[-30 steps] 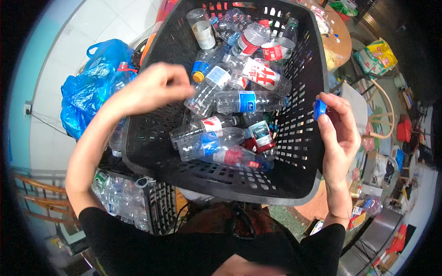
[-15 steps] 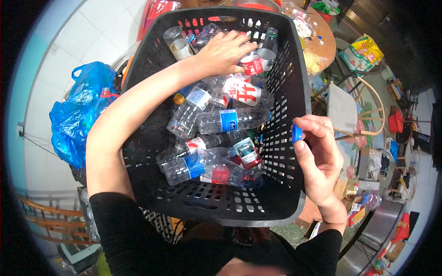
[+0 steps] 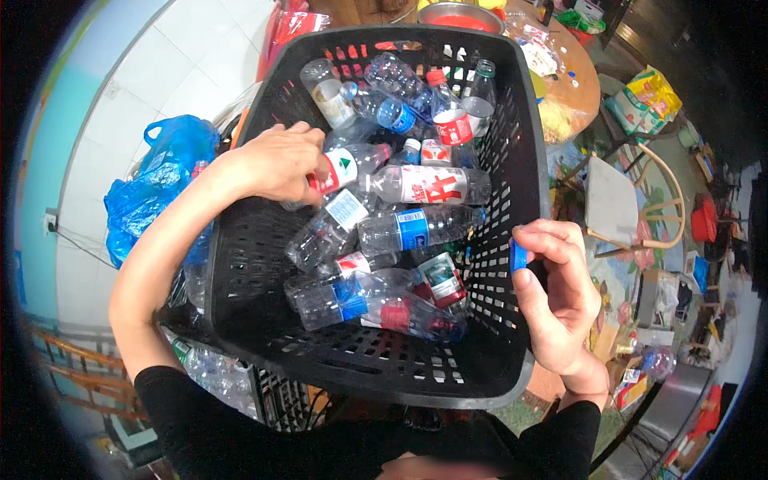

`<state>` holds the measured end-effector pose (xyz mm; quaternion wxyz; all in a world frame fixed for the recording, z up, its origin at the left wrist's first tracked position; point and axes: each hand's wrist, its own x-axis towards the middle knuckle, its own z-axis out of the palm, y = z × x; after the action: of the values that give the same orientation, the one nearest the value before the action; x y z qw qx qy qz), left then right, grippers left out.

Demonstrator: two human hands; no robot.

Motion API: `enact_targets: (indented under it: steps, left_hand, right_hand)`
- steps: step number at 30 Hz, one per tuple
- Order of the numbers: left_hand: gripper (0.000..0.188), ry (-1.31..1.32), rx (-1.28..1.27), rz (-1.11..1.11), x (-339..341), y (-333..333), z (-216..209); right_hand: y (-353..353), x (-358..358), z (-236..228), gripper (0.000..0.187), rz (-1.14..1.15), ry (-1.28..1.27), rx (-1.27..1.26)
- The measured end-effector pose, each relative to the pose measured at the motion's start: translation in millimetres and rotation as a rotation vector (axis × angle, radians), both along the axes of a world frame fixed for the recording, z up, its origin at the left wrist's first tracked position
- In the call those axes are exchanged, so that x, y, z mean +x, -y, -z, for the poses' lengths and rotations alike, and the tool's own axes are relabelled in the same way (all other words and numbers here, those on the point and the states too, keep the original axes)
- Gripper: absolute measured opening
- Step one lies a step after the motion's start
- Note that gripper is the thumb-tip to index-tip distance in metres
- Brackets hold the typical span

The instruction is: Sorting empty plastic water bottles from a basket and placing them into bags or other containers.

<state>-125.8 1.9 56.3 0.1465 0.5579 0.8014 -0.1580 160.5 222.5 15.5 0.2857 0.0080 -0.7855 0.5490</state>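
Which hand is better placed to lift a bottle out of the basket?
Left. The left hand already grips a clear bottle inside the black basket, while the right hand is outside the rim, pinching a blue cap.

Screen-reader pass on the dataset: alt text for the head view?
Left hand grips a clear plastic bottle inside a black plastic basket full of empty bottles; right hand pinches a blue bottle cap at the basket's right rim. Blue plastic bag lies to the left.
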Motion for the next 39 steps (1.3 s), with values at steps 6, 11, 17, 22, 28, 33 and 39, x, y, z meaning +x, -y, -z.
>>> enact_targets:
  steps: [6,11,17,22,28,33,39]
  left_hand:
    - [0.039,-0.403,0.581,-0.037,-41.9,-62.0,23.3]
    - [0.040,-0.311,0.654,-0.267,-118.1,-88.8,58.2]
    - [0.057,-0.067,0.485,-0.560,-140.2,-95.5,57.7]
    - [0.060,0.277,0.227,-0.523,-99.4,-79.0,51.5]
    - [0.052,0.185,0.242,-0.534,-79.2,-61.4,65.1]
    - [0.048,0.154,0.249,-0.498,-86.0,-58.3,71.9]
    - [0.047,0.024,0.414,-0.375,-83.5,-63.9,62.4]
  right_hand:
    - [3.1,0.2,-1.2,0.033,0.017,0.022,0.018]
    - [6.6,-2.5,-0.5,0.032,0.014,0.035,0.025]
    - [-0.9,-3.9,4.2,0.032,0.029,0.041,0.018]
    - [-7.0,-3.7,3.7,0.034,0.044,0.059,-0.469]
    - [-25.9,-1.5,7.7,0.041,-0.156,-0.046,-1.059]
    - [-14.9,0.9,12.9,0.039,-0.026,0.025,-0.729]
    - [-5.0,-9.4,8.9,0.052,0.080,-0.041,0.131]
